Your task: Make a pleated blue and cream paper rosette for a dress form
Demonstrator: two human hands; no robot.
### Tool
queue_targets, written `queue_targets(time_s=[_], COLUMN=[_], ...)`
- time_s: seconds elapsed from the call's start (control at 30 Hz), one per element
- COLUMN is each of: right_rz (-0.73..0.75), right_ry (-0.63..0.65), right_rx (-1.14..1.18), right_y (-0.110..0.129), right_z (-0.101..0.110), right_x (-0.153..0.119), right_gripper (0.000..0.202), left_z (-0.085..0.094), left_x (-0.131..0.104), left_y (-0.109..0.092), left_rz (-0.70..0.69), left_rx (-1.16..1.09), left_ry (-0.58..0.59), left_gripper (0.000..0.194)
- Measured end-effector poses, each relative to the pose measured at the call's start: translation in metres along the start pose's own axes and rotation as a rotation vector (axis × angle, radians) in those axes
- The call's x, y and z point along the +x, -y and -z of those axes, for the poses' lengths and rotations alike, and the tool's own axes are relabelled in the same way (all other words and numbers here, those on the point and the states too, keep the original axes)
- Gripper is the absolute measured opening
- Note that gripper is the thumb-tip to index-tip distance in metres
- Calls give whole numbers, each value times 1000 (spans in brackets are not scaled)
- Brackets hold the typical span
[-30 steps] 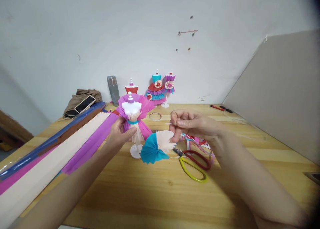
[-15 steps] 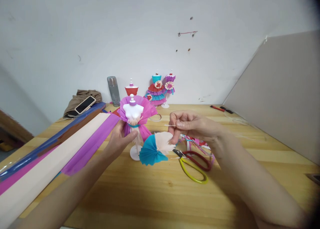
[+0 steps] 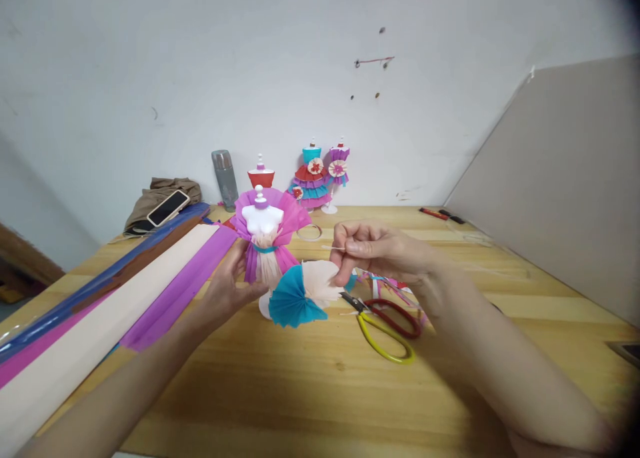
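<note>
A small white dress form stands before me in a purple and cream crepe-paper dress with a teal waistband. My left hand is wrapped round its lower left side, some fingers hidden behind the skirt. My right hand pinches a thin pale stick between thumb and forefinger. Its lower fingers hold the cream edge of a pleated paper fan, half teal and half cream. The fan overlaps the front of the skirt; whether it touches the skirt I cannot tell.
Scissors with red and yellow handles lie near paper scraps. Long crepe-paper sheets cover the left side. Behind stand dressed forms, a grey flask and a phone on brown cloth. Markers lie at back right.
The paper fan has shifted left, overlapping the skirt more. My right hand has moved slightly left with the stick. The left thumb has slid lower on the form.
</note>
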State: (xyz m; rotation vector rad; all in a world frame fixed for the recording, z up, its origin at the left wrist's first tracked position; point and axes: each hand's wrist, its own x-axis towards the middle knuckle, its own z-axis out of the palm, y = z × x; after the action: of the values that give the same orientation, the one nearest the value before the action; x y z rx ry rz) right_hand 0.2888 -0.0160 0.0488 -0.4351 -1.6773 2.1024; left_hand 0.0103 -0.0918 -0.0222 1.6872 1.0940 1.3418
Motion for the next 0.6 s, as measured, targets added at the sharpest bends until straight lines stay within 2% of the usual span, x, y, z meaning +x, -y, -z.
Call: queue_targets(time_s=[0.07,0.2,0.23,0.27,0.33,0.4,0.5,0.6], right_rz=[4,-1,-5,-12,-17,-8,11,34], right_ry=[-15,-41,-43,-43,-37,-27,-16,-8], right_rx=[12,17,12,4,-13,-34,-51,-82], right_y=[0,1,1,1,1,0,-2,-3], right_z=[-1,-4,-5,-7,-12,-18,-26,-31], right_x=[0,1,1,0,0,-1,-2,-3], right_gripper=[28,29,30,30,30,29,28,28], left_z=[7,19,20,19,13,3,-13,-22], left_x=[-12,-45,-53,-59,-66,-67,-62,-58], left_y=[1,-1,-4,-9,-23,-37,-48,-50], left_rz=[38,-60,-71,-82,-77,-7,175,254], left_rx=[10,49,88,129,170,150,112,67], left_ry=[18,-403,-443,-420,-272,-165,-91,-57], left_gripper=[76,36,27,21,23,26,28,22])
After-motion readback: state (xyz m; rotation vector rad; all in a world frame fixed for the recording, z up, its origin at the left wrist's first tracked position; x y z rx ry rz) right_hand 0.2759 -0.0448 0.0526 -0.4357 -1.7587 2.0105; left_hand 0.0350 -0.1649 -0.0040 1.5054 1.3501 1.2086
